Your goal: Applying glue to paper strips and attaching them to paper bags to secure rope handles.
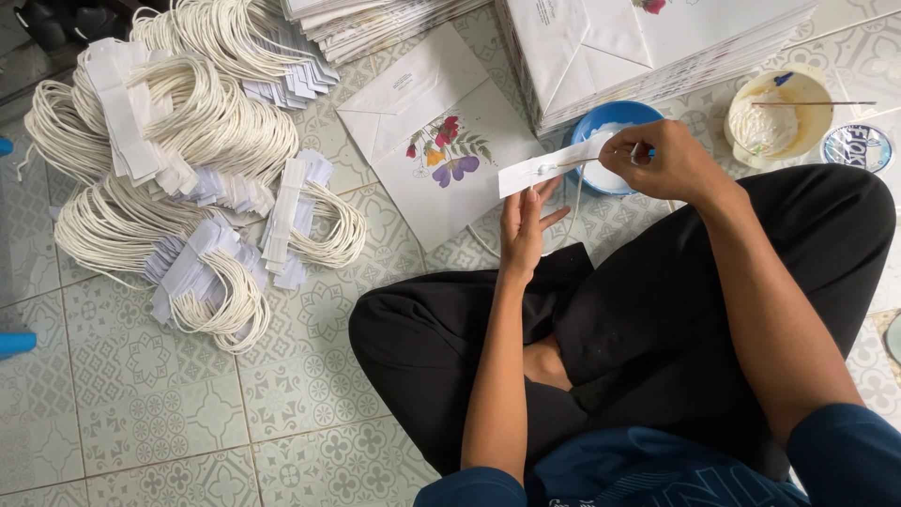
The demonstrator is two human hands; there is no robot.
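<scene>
My left hand [524,227] holds a white paper strip [549,165] with a cord handle hanging from it, palm up under the strip. My right hand [662,161] grips a thin brush [582,162] whose tip touches the strip's surface. Just behind the strip stands a blue bowl [612,117] with white glue. A flat white paper bag [441,141] printed with pressed flowers lies on the tiled floor in front of my crossed legs.
Piles of white cord handles with paper strips [178,160] cover the floor at the left. Stacks of flat white bags [648,47] lie at the top. A cream bowl of glue with a stick [779,117] and a round lid [856,147] sit at the right.
</scene>
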